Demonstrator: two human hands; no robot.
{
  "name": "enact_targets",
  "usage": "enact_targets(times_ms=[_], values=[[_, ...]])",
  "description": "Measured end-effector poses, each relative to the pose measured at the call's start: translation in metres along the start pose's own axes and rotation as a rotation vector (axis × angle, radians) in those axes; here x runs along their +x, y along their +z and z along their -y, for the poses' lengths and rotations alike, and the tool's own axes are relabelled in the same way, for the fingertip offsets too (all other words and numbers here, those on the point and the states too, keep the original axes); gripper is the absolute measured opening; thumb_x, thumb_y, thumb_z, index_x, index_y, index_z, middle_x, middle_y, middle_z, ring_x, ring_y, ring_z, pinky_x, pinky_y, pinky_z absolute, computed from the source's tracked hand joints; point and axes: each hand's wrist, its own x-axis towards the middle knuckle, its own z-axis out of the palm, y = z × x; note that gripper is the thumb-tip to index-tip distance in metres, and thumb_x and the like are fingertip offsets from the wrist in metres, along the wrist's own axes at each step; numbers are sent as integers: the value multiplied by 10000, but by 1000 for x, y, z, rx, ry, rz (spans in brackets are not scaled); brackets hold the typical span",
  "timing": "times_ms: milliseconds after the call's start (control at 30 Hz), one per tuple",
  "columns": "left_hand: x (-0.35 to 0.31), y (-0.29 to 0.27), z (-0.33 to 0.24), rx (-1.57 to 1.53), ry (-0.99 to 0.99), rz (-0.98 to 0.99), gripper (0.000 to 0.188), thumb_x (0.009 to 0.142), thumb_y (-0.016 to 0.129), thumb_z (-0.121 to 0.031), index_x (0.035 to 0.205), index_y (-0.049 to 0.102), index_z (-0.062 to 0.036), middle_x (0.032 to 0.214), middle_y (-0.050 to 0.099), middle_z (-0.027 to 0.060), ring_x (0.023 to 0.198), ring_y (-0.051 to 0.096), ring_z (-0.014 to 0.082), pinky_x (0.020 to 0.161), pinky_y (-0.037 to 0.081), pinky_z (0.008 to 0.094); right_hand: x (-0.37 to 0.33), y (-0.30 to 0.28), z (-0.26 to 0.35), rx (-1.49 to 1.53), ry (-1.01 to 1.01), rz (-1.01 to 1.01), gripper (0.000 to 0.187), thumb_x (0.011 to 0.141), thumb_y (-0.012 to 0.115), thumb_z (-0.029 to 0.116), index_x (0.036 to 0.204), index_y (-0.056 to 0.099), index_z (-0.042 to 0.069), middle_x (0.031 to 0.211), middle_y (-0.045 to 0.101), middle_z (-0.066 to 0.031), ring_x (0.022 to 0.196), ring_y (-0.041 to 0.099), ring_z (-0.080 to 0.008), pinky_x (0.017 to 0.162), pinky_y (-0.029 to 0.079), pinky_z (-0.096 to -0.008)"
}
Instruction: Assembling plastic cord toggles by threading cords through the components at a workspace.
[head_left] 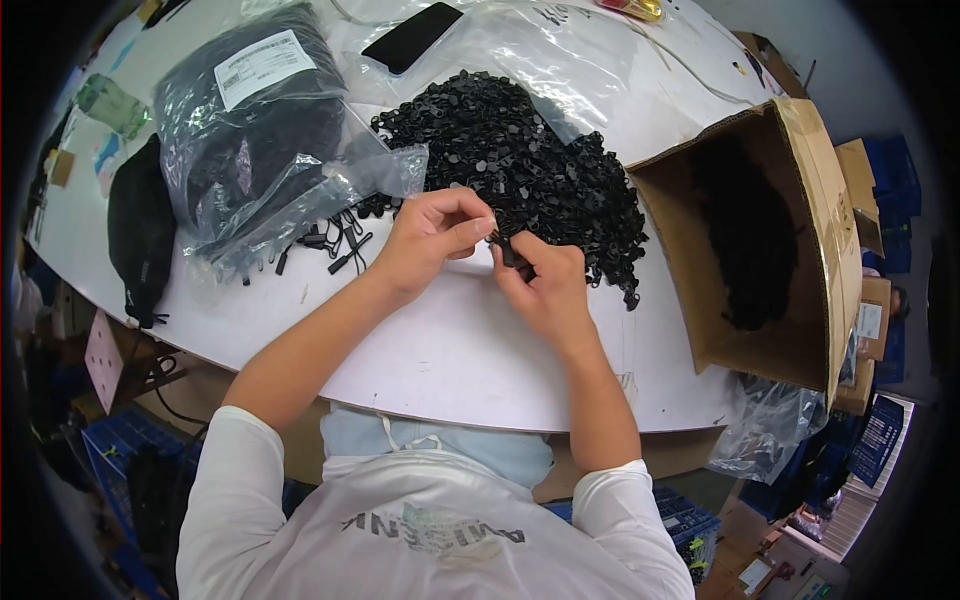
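Over the near edge of a heap of small black plastic pieces [490,140], my two hands meet fingertip to fingertip. My left hand [425,240] is closed in a pinch of thumb and index finger; what lies in the pinch is too small to make out. Between the thumb and curled fingers of my right hand [548,285] is a small black plastic piece [513,259], partly hidden. Several black corded pull tabs [350,252] lie on the white table [450,350], left of my left hand.
A clear plastic bag of black goods [250,130] fills the left side, beside a black pouch [143,235]. At the right, a cardboard box [815,210] lies tipped on its side with black contents [745,235]. A phone [412,37] rests at the back near clear plastic sheeting [590,60].
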Motion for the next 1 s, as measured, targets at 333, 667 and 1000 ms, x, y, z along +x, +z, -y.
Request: enact_targets(times_ms=[333,667,1000], values=[[-5,14,-3,202,207,116,93,748,744,-45,782,658,-41,844,533,6,690,500,76,605,377,232,-2,-1,3,-53,-5,82,143,746,676,153,706,583,51,542,565,-116,485,582,-298,470,456,-375],[1,-1,-5,853,733,-135,156,672,773,-16,790,677,-52,743,514,28,656,495,136,515,380,244,1,-7,10,645,403,304,275,890,587,187,683,574,7,503,496,7,436,460,-61,410,337,-233],[5,3,-13,1055,1012,8,193,658,764,-24,832,684,-47,787,545,36,686,528,195,552,422,288,1,-3,6,714,460,245,273,894,553,140,654,552,9,522,491,26,434,432,-33,397,309,-217]])
